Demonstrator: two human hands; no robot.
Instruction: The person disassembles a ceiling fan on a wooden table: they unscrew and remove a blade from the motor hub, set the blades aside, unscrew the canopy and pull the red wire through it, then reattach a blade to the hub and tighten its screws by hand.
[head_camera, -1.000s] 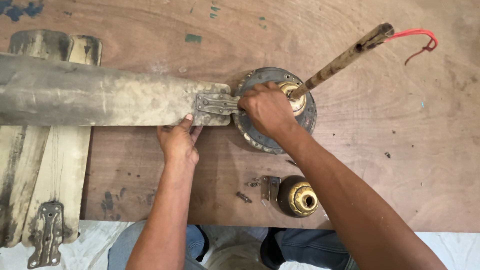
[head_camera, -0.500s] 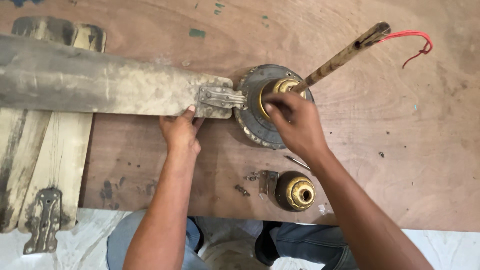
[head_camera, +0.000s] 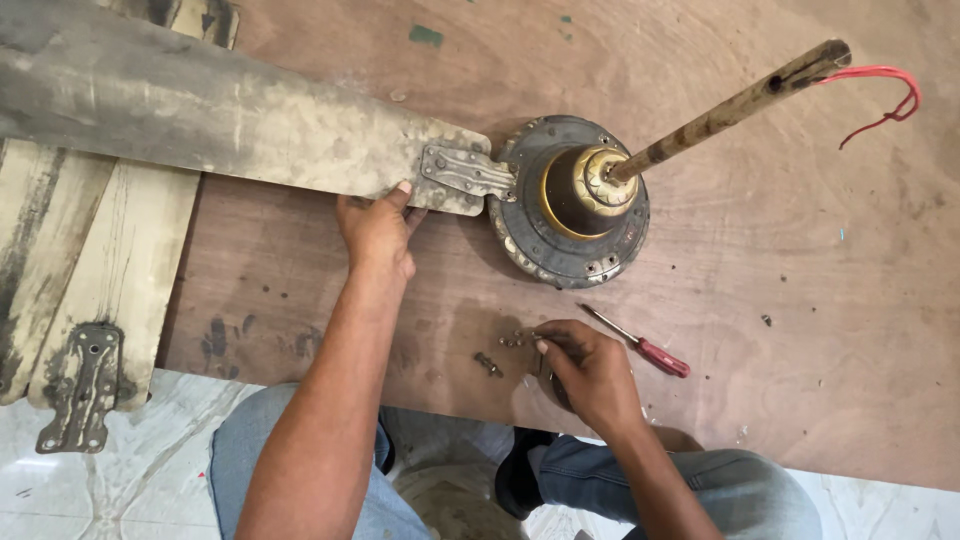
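My left hand lies flat, with its fingertips pressing on the near edge of a long, grimy ceiling fan blade, beside the blade's metal bracket. The bracket meets the round fan motor, which has a brass cup on top. A rusty down rod with a red wire sticks out of the motor. My right hand is at the board's near edge. Its fingertips are drawn together at several small screws. I cannot tell whether they hold one.
A red-handled screwdriver lies just right of my right hand. Another loose screw lies left of that hand. Two more fan blades, one with a bracket, lie at the left. Everything rests on a brown wooden board over a pale floor.
My right hand has left the top of the motor and come down to the screws at the near edge, covering the brass cup there. The blade and motor have shifted slightly.
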